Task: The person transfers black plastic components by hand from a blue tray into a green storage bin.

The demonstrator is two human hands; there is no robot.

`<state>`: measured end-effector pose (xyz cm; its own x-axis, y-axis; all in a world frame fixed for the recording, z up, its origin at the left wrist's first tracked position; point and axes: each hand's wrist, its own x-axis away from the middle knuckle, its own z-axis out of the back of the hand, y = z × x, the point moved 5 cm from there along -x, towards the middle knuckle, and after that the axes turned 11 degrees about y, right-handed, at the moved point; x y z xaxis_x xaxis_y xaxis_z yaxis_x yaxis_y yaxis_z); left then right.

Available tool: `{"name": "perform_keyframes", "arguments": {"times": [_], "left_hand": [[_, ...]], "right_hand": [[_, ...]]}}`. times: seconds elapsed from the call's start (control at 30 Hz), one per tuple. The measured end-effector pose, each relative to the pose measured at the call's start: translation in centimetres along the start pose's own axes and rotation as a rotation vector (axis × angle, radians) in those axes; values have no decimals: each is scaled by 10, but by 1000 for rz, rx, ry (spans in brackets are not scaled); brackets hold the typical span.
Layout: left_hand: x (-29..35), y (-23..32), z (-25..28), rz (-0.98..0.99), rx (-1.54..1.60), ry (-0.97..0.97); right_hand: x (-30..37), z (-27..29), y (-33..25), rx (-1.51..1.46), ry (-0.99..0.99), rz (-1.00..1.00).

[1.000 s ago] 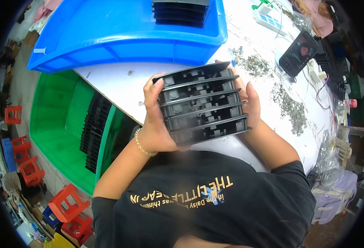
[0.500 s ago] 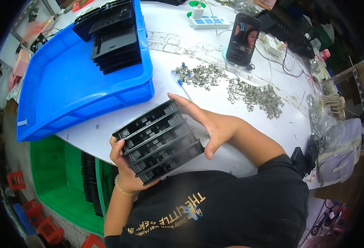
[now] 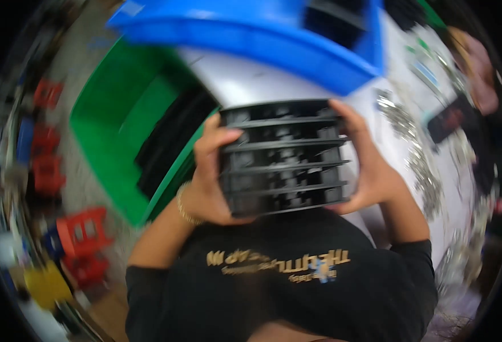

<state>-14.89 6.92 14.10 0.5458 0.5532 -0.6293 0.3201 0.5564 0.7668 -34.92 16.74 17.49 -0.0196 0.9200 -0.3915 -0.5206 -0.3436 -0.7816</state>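
Observation:
A stack of several black plastic housings is held between my two hands, just in front of my dark shirt. My left hand wraps the stack's left end, its fingers bent over the edge and a bracelet at the wrist. At the opposite end my right hand grips with fingertips at the top and thumb at the bottom. Left of the stack, more black parts lie in a green bin. The picture is smeared by motion, so fine detail on the housings is lost.
A blue tray with black pieces in it stands on the white table beyond the stack. Small metal pieces and a phone lie to the right. Red stools stand on the floor at left. Part of another person shows at upper right.
My view has swung left, toward the green bin. The stack has turned level, and my right hand, formerly more open at its end, now closes on it.

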Motion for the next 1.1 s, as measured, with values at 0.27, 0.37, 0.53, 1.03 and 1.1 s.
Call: {"name": "perform_keyframes", "arguments": {"times": [0.27,0.37,0.53,1.03,1.1], "left_hand": [[61,43,156,95,-350,215],[74,32,216,152,-258,252],[96,-1,304,216,-551,167],[131,-157,413,567,-446,212],[134,-164,417,563,-531,194]], "right_hand": [[-114,-148,-36,-169,-282,165],[-152,-210,-42,-216,-304,236],[-192,-301,-17,-239,-378,120],[-294,-436,87,-79,-545,-39],[-296,-450,103,-61,-606,-18]]}}
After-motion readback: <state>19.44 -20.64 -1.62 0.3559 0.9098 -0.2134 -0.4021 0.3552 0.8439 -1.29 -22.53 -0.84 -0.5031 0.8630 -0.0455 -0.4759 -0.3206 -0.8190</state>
